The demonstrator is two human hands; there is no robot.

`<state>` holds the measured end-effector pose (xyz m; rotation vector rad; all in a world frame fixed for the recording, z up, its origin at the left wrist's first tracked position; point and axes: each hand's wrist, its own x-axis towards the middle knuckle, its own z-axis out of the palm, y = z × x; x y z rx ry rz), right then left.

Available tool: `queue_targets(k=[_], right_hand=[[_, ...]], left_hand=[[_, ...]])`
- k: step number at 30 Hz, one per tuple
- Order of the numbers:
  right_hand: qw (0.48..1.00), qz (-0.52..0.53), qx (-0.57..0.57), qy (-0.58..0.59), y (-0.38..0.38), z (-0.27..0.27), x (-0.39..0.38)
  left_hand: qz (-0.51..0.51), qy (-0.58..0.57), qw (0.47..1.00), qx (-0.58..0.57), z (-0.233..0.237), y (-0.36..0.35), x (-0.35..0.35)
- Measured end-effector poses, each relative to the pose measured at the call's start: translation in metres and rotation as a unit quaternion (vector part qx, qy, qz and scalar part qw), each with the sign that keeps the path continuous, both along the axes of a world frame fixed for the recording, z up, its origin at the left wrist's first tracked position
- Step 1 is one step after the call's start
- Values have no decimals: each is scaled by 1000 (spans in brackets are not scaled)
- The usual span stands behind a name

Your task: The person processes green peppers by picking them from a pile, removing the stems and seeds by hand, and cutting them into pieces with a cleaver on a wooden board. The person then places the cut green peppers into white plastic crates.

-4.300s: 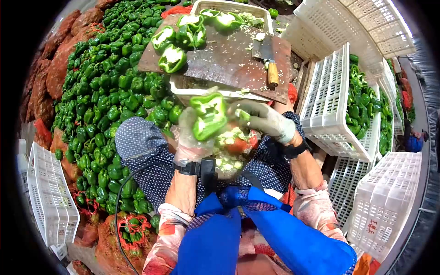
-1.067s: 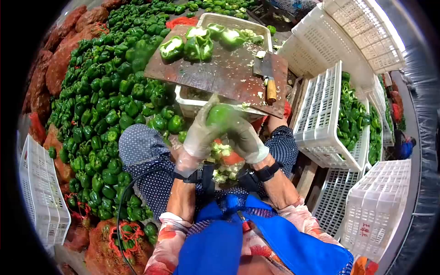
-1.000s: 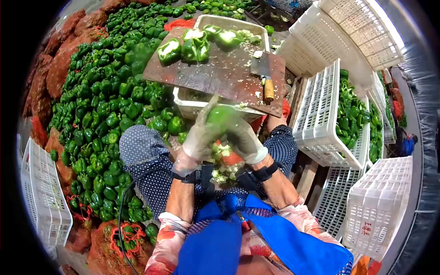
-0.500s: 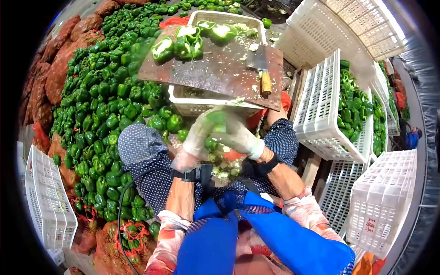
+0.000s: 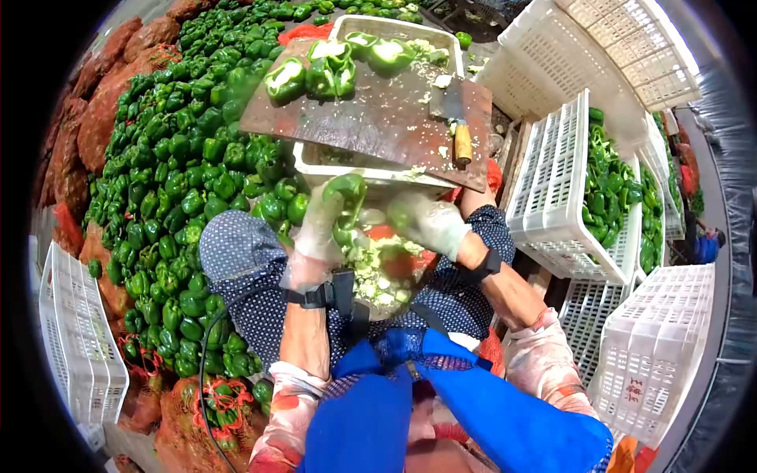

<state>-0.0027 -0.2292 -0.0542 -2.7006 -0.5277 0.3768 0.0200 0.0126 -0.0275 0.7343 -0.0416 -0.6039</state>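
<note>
A pile of whole green peppers [image 5: 177, 205] spreads across the floor of this work area, down the person's left side. The gloved left hand [image 5: 317, 225] has its fingers closed round one side of a cut green pepper [image 5: 344, 193], held above the lap. Just to its right, the gloved right hand [image 5: 430, 225] reaches inward with bent fingers; a smear of green shows at their tips, but motion blur makes it hard to say whether they grip a piece or how far apart they stand. Below and between the hands lie pale pepper cores [image 5: 378, 276]. Beyond the fingers, a brown cutting board [image 5: 355, 118] rests at a slant across a white basin [image 5: 315, 169]. Opened peppers [image 5: 331, 75] sit at its far left, seeds are scattered over it, and a cleaver [image 5: 453, 102] lies on its right side. Further right, a tilted white crate [image 5: 552, 189] holds green peppers [image 5: 607, 181]. Reddish mesh sacks [image 5: 102, 118] line the far left edge.
</note>
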Motion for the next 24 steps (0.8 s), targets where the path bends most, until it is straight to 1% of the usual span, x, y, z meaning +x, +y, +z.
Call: queue_targets(k=[1,2,3,4,5,6,8,9,10,11,12,13,14,15,16,17,18,19,20,21,22,23,24], right_hand=[[1000,12,11,-25,-3,4,3],[996,13,30,-88,0,16,6],[990,-9,105,-94,2,32,8],[984,-16,150,-93,8,43,11],[976,-24,196,-91,17,53,13],[963,29,211,-166,25,69,14],[986,54,65,-146,39,76,18],[988,67,-9,-135,42,77,19],[985,51,23,-162,39,59,22],[985,53,41,-158,35,61,23],[985,49,77,-149,30,55,25],[983,43,111,-140,24,48,26],[979,56,124,-151,21,48,24],[975,68,137,-162,18,48,21],[970,80,150,-172,16,48,19],[973,62,211,-75,13,51,19],[962,42,269,23,11,58,19],[938,23,324,122,10,61,19],[899,-64,382,207,14,76,12],[840,-160,440,274,17,91,6],[750,-140,588,268,16,82,3],[636,-115,718,257,25,85,3],[542,-248,773,215,30,94,-6]], left_hand=[[-3,25,999,-42,-24,1,1],[7,-16,1000,-13,-26,-5,0],[19,-57,998,17,-28,-12,-1],[32,-96,994,48,-31,-18,-2],[14,-79,996,33,-28,-21,-5],[-4,-62,998,19,-25,-23,-7],[-37,-92,995,25,-24,-24,-6],[-43,-76,995,43,-24,-25,-4],[-34,-54,998,11,-19,-29,-8],[-25,-32,999,-21,-15,-32,-12],[-30,-62,997,36,-28,-32,-9],[-35,-93,991,93,-54,-31,-4],[-41,-123,980,149,-64,-27,0],[-56,-244,948,199,-74,-19,2],[-69,-361,897,244,-77,-10,3],[-42,-544,775,317,-54,-11,3],[35,-689,620,372,-30,-12,4],[2,-587,739,331,-20,-13,1],[-30,-469,837,282,-15,-13,-5],[-17,-461,849,258,-20,-15,-8],[1,-466,851,241,-30,-16,-11],[18,-458,859,227,-38,-15,-14],[27,-423,880,212,-50,-12,-17]])
